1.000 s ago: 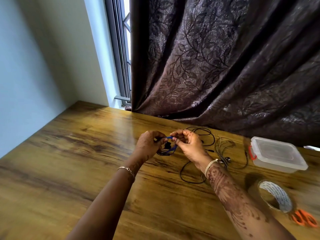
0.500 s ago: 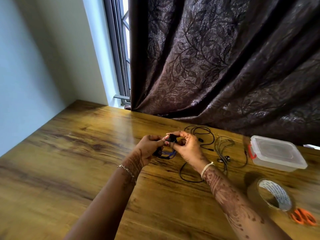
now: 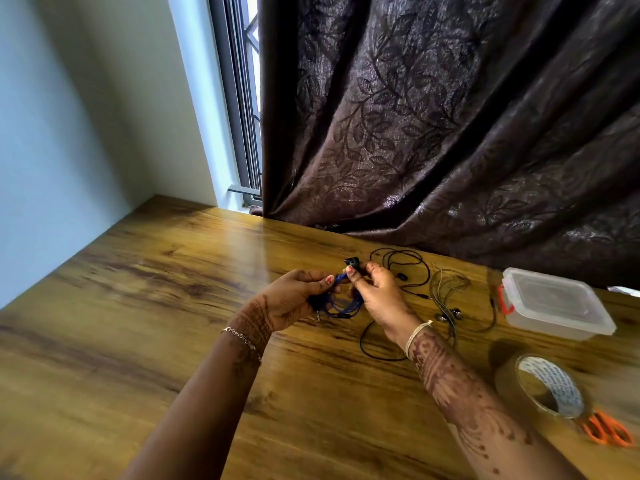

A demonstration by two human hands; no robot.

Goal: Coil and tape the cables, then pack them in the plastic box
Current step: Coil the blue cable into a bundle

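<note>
A blue earphone cable (image 3: 341, 304) hangs in loose loops between my hands above the wooden table (image 3: 145, 306). My left hand (image 3: 294, 299) grips the bundle of loops. My right hand (image 3: 377, 294) pinches the cable's end, where a black earbud (image 3: 352, 262) sticks up above the fingers. A black cable (image 3: 401, 268) and a thin grey earphone cable (image 3: 450, 299) lie loose on the table just right of my hands. The clear plastic box (image 3: 554, 303), lid on, stands at the far right.
A roll of brown tape (image 3: 540, 386) stands near the right front, with orange-handled scissors (image 3: 606, 429) beside it. A dark patterned curtain (image 3: 450, 133) hangs down to the table's back edge. A wall runs along the table's left side.
My hands have shifted slightly. The right hand has drawn the black earbud end up above the fingers, while the left hand keeps its grip on the blue loops.
</note>
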